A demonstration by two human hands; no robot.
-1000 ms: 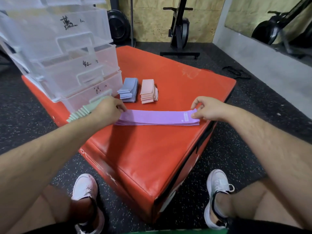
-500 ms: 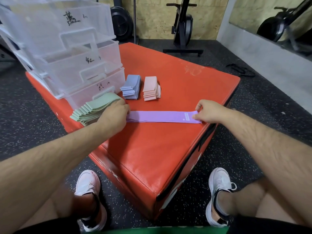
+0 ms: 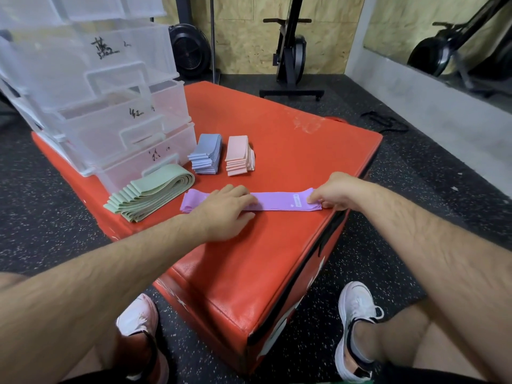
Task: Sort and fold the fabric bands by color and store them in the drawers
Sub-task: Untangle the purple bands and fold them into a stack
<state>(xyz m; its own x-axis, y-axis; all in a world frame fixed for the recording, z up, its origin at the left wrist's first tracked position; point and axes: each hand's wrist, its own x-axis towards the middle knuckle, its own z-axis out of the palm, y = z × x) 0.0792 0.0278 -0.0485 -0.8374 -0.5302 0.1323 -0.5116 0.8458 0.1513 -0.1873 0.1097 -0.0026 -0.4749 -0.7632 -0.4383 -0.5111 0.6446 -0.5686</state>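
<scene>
Lilac stretchy fabric band stack [image 3: 279, 202], frame centre: soft, light, layers prob. slip. L hand [image 3: 224, 212] fingers flat, together, pressing mid; R hand [image 3: 335, 189] pinches right end, best grip pt.

Purple bands [image 3: 279, 202] lie stacked flat at full length across the red worktop [image 3: 249, 259], with a small label near the right end. To their left is a fanned pile of green bands [image 3: 149, 194], just before the clear, hand-labelled drawers [image 3: 110, 106]. Behind them, folded blue bands [image 3: 207, 153] and pink bands [image 3: 238, 155] sit side by side.
</scene>
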